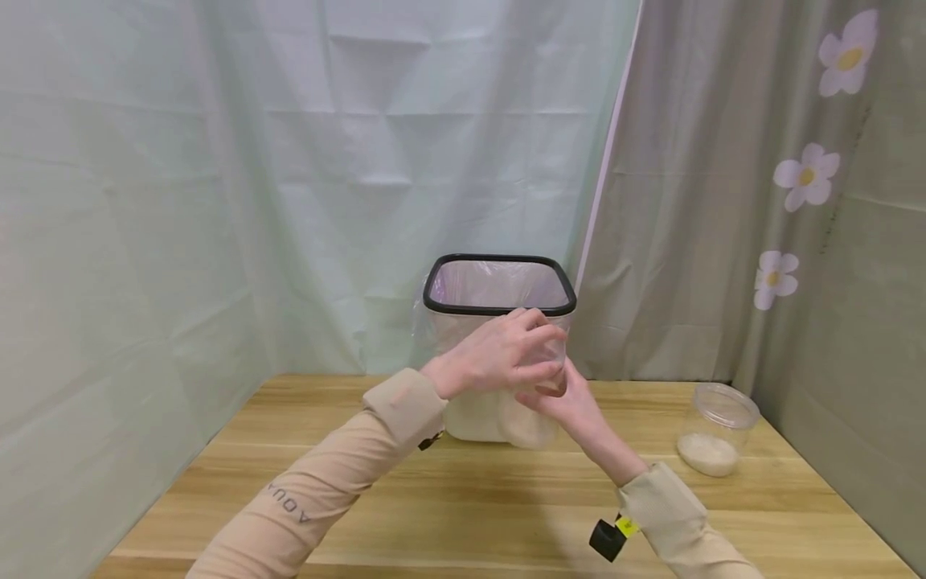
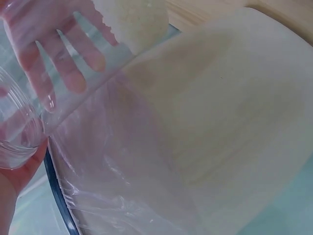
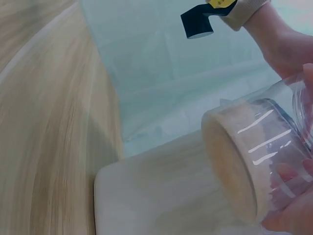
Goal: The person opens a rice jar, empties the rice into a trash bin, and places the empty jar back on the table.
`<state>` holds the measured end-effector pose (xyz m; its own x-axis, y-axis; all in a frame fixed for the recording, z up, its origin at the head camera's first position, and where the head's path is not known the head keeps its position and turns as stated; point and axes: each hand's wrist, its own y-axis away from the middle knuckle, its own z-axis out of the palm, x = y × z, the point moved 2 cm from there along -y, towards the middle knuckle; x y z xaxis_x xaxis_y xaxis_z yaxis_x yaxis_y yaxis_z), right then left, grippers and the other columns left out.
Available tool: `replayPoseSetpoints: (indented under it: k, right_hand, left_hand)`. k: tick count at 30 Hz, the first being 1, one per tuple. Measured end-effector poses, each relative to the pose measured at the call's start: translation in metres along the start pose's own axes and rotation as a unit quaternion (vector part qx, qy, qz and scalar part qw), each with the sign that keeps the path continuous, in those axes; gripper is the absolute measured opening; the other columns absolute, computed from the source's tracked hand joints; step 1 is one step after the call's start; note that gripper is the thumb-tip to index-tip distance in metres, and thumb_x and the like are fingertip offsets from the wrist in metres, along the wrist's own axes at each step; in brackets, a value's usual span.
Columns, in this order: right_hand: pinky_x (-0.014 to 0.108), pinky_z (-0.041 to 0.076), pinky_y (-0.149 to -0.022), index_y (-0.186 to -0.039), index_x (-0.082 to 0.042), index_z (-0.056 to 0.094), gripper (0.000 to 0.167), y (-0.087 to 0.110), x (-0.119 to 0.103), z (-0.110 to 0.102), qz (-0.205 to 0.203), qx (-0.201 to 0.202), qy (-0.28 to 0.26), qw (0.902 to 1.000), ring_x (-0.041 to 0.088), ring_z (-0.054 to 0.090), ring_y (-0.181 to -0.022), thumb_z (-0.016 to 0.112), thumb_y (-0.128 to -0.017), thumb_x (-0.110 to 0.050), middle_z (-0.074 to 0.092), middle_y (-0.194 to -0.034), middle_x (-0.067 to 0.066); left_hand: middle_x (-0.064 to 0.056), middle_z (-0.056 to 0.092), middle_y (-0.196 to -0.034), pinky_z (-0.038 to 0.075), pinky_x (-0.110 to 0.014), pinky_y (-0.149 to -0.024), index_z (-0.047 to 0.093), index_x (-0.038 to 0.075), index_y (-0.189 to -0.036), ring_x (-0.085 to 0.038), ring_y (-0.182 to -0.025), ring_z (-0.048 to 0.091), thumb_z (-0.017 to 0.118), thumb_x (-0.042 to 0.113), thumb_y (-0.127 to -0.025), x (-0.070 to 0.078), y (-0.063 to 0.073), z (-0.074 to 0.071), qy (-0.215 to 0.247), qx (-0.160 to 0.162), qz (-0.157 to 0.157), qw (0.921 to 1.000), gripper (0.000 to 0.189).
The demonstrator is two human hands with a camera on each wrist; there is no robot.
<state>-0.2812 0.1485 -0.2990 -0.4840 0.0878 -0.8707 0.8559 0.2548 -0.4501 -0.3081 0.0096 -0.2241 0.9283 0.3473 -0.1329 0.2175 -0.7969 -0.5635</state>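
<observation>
jar [image 1: 526,425], clear, pale grains inside: tilted, held above the bench [image 1: 492,515], before the bin [image 1: 470,418], black-rimmed, near the middle of the far edge. left hand [image 1: 506,350]: gripping the jar's mouth end. right hand [image 1: 571,398]: holding its side. second jar [image 1: 723,434], part filled: near the far right corner.

left hand [image 1: 506,350]: one — right hand [image 1: 576,404]: one | jars [image 1: 526,425] [image 1: 710,450]: two | bin [image 1: 470,414]: one | rim [image 1: 499,310]: one | liner [image 2: 107,161]: one | table [image 1: 506,515]: one | sleeves [image 1: 318,482] [image 1: 669,515]: two | wrist cameras [image 1: 431,441] [image 1: 606,540]: two | yellow tag [image 1: 626,527]: one | flowers [image 1: 850,56] [image 1: 806,176] [image 1: 774,279]: three
</observation>
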Motion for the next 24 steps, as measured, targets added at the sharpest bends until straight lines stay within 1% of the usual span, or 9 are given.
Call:
replayPoseSetpoints:
  k: [2,4,7,10,15,21,24]
  right_hand:
    - [0.042,0.036,-0.090,-0.137,-0.009,0.031,0.071,-0.0001,0.0004,-0.0002,-0.007,-0.006,-0.007,0.9999,0.028,0.040,-0.116,0.069,-0.077,-0.009,0.038,-0.132,0.010]
    - [0.044,0.034,-0.092,-0.137,-0.009,0.029,0.074,0.0003,0.0015,-0.0002,-0.015,-0.017,-0.010,0.9997,0.027,0.040,-0.116,0.070,-0.076,-0.008,0.037,-0.132,0.009]
    - [0.047,0.030,-0.094,-0.139,-0.011,0.024,0.081,0.0002,0.0037,0.0002,-0.027,-0.042,-0.014,0.9986,0.026,0.040,-0.117,0.072,-0.074,-0.005,0.037,-0.133,0.009]
    - [0.049,0.030,-0.093,-0.139,-0.015,0.024,0.085,-0.0004,0.0049,0.0006,-0.035,-0.056,-0.005,0.9978,0.025,0.042,-0.115,0.074,-0.071,-0.004,0.039,-0.131,0.007]
    - [0.051,0.032,-0.090,-0.138,-0.013,0.027,0.082,-0.0013,0.0045,0.0014,-0.037,-0.045,0.005,0.9983,0.026,0.044,-0.113,0.074,-0.071,-0.005,0.041,-0.129,0.008]
    - [0.050,0.035,-0.088,-0.135,-0.005,0.030,0.077,-0.0005,0.0051,0.0020,-0.029,-0.036,0.006,0.9989,0.029,0.044,-0.112,0.073,-0.071,-0.004,0.040,-0.130,0.011]
    - [0.049,0.036,-0.088,-0.136,-0.006,0.029,0.077,-0.0008,0.0059,0.0022,-0.026,-0.035,0.011,0.9990,0.028,0.045,-0.111,0.072,-0.072,-0.003,0.039,-0.131,0.010]
  left_hand:
    - [0.002,0.050,-0.101,0.038,-0.024,-0.075,0.058,0.014,-0.111,-0.011,-0.087,0.047,0.049,0.036,-0.088,0.0006,0.0001,-0.0003,-0.007,0.002,-0.003,1.0000,0.033]
    - [0.001,0.049,-0.100,0.038,-0.024,-0.073,0.058,0.014,-0.111,-0.012,-0.085,0.046,0.049,0.036,-0.087,0.0013,0.0004,0.0001,-0.012,0.000,-0.004,0.9999,0.033]
    - [0.001,0.049,-0.098,0.038,-0.024,-0.070,0.058,0.014,-0.110,-0.011,-0.082,0.046,0.049,0.035,-0.086,0.0023,0.0018,0.0010,-0.022,-0.003,-0.005,0.9997,0.033]
    - [0.002,0.049,-0.096,0.039,-0.024,-0.068,0.058,0.015,-0.109,-0.011,-0.080,0.046,0.049,0.034,-0.085,0.0029,0.0031,0.0026,-0.032,0.000,-0.007,0.9995,0.032]
    - [0.000,0.049,-0.096,0.039,-0.025,-0.066,0.058,0.015,-0.109,-0.013,-0.079,0.047,0.049,0.034,-0.087,0.0051,0.0047,0.0043,-0.047,0.009,-0.015,0.9987,0.031]
    - [-0.001,0.048,-0.096,0.040,-0.024,-0.062,0.057,0.016,-0.109,-0.014,-0.081,0.046,0.046,0.036,-0.088,0.0078,0.0056,0.0062,-0.060,0.002,-0.036,0.9975,0.032]
    - [-0.001,0.048,-0.097,0.041,-0.025,-0.062,0.058,0.017,-0.110,-0.014,-0.081,0.046,0.046,0.036,-0.087,0.0086,0.0056,0.0065,-0.064,0.002,-0.045,0.9969,0.032]
